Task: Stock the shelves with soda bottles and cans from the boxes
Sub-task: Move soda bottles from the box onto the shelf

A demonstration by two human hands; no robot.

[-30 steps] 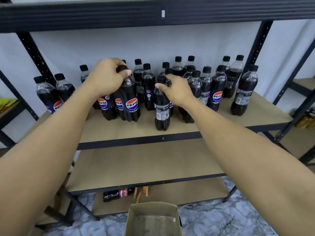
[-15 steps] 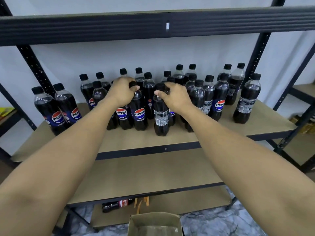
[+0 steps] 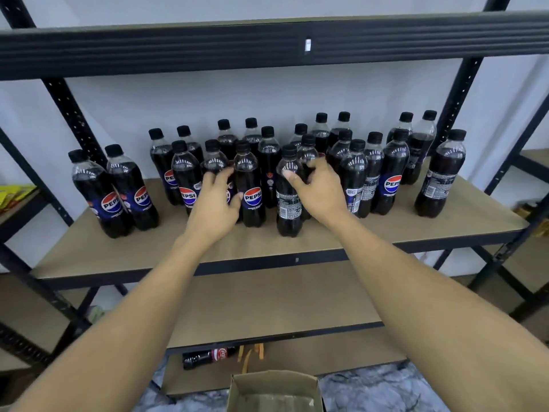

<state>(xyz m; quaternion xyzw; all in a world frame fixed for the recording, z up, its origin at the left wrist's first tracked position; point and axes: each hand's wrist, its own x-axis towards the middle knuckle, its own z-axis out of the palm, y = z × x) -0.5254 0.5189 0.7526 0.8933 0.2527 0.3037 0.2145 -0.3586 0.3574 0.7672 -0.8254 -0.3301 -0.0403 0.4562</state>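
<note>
Several black-capped Pepsi bottles (image 3: 392,173) stand upright on the middle shelf board (image 3: 297,245). My left hand (image 3: 214,206) hovers with fingers spread in front of a Pepsi bottle (image 3: 249,185) in the front row; its fingertips brush the bottles and grip nothing. My right hand (image 3: 319,190) is beside the front bottle with the back label (image 3: 288,200). Its thumb lies against that bottle's shoulder, and its fingers are loosely curled and blurred. Two more bottles (image 3: 118,194) stand apart at the left.
A black shelf beam (image 3: 267,40) runs overhead. The lower shelf board (image 3: 267,307) is below my arms. A cola bottle (image 3: 208,356) lies on its side on the bottom shelf. An open cardboard box (image 3: 273,391) sits on the marble floor. Black uprights flank both sides.
Both hands have let go of the bottle necks they gripped and have dropped lower, drawing back toward me. The two bottles now stand on the shelf on their own.
</note>
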